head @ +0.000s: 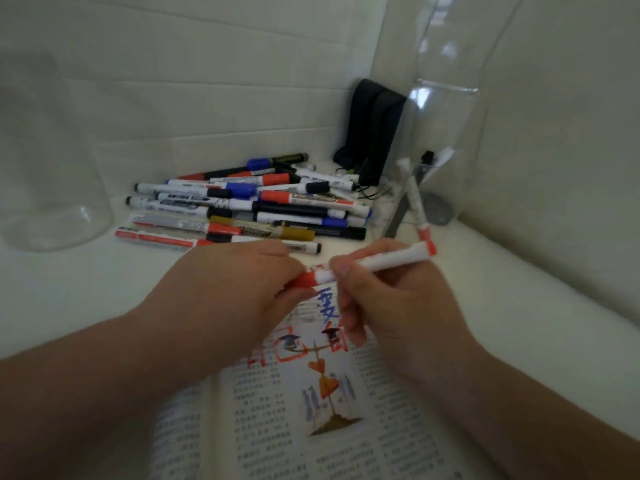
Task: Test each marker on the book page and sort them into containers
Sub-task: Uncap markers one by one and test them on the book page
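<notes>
Red-capped marker [375, 266] hung mid-frame over the book page [311, 410], right hand [391, 306] gripping its white barrel, left hand [235, 289] pinching the cap [309, 278]. Cap work, probably; the next move called for a straight pull or push along the barrel.

2 hands [225, 289] [394, 303], 2 containers [52, 174] [450, 112], 1 book [277, 427], 1 held marker [384, 263], 1 black pouch [374, 133]

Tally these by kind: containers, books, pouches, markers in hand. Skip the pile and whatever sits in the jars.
Clear containers: 2
Open book: 1
Black pouch: 1
Red marker, held by left hand and right hand: 1
Total: 5
</notes>
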A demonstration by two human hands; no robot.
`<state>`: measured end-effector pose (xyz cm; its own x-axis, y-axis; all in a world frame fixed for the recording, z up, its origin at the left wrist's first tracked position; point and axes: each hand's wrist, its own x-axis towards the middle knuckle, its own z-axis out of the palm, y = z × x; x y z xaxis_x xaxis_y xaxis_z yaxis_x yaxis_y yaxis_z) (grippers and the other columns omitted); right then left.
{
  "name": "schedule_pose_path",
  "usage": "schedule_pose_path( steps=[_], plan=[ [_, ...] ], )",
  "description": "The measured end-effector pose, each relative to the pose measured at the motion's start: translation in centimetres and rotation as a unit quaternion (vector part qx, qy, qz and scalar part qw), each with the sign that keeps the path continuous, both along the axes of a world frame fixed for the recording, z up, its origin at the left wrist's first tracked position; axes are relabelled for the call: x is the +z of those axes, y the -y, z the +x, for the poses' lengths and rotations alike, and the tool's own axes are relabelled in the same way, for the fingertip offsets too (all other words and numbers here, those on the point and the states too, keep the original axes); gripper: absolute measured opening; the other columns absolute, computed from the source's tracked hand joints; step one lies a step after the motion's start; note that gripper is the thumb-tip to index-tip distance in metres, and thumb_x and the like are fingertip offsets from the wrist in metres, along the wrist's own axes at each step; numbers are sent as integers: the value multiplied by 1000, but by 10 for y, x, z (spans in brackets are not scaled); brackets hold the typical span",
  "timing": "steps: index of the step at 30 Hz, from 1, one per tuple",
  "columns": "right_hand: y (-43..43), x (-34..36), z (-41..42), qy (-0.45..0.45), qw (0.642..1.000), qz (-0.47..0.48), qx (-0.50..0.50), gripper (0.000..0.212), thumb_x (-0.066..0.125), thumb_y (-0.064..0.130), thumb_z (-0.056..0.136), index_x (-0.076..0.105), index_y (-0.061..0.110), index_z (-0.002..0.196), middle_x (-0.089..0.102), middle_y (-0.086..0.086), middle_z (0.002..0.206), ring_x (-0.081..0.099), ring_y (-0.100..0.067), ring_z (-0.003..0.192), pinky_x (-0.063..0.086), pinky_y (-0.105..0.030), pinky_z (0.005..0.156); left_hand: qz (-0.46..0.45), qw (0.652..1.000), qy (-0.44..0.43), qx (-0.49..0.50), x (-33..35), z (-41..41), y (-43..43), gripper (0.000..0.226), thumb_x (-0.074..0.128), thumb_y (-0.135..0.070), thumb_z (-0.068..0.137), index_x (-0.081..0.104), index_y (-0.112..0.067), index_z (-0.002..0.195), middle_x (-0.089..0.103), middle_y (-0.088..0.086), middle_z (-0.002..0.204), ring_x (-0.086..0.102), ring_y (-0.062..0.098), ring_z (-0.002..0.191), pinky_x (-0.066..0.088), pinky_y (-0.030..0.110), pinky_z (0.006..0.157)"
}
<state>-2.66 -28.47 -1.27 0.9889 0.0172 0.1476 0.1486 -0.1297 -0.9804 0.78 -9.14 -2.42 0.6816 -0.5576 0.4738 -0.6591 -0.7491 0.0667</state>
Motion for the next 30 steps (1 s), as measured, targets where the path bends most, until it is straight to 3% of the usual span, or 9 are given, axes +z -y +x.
schedule_pose_path(
  steps=[4,6,10,14,17,19,21,23,30],
  plan=[
    [-2,12,-2,1,999,-47,-23,5,72,19,89,69,17,86,65,9,54,59,-1,47,44,-14,48,-1,999,22,29,0,-6,4,32,48,-50,92,72,-32,102,67,-14,79,63,10,63,33,19,50],
    [-1,22,-1,11,998,-42,-37,3,72,16,89,70,17,89,64,10,55,59,-1,48,44,-14,49,-18,998,39,39,-1,-7,4,32,56,-48,91,68,-29,115,68,-14,85,64,11,65,36,21,52],
    [7,51,7,76,988,-75,-114,3,70,19,90,71,21,92,65,7,61,52,-6,51,43,-18,48,-22,997,28,73,2,-5,-5,38,57,-52,87,63,-34,120,66,-17,91,58,8,70,35,21,56],
    [21,85,32,185,933,-120,-285,4,71,22,89,72,25,87,69,10,63,62,-1,54,48,-18,53,-52,991,-23,120,9,11,-22,28,51,-41,95,64,-37,119,61,-16,105,50,8,98,42,28,81],
    [32,95,56,186,907,-157,-344,6,71,20,88,73,23,94,66,15,68,61,9,55,43,-9,51,-41,982,-60,175,7,31,-40,27,48,-27,98,67,-34,116,59,-11,103,47,12,98,44,34,89],
    [39,93,70,152,905,-179,-355,5,73,21,84,72,22,89,67,12,71,66,1,65,51,-19,58,-38,975,-95,197,5,35,-46,25,49,-27,97,67,-35,112,58,-11,102,48,12,97,47,36,89],
    [41,90,76,132,907,-181,-356,9,76,27,77,72,25,86,71,6,75,72,-17,76,61,-39,73,-45,973,-113,195,2,35,-46,24,49,-28,98,65,-36,114,60,-10,109,50,13,101,47,37,91],
    [42,86,76,134,908,-159,-364,24,77,32,75,74,26,99,74,2,80,73,-20,78,61,-48,80,-45,974,-110,194,2,35,-44,24,49,-27,98,63,-35,115,60,-10,113,49,13,104,46,35,91],
    [32,66,71,195,893,-156,-374,24,73,25,84,71,23,108,69,10,76,66,-4,68,59,-30,80,-31,967,-155,200,6,34,-43,33,52,-13,90,60,-31,117,54,-7,115,39,11,102,42,32,88]
  ],
)
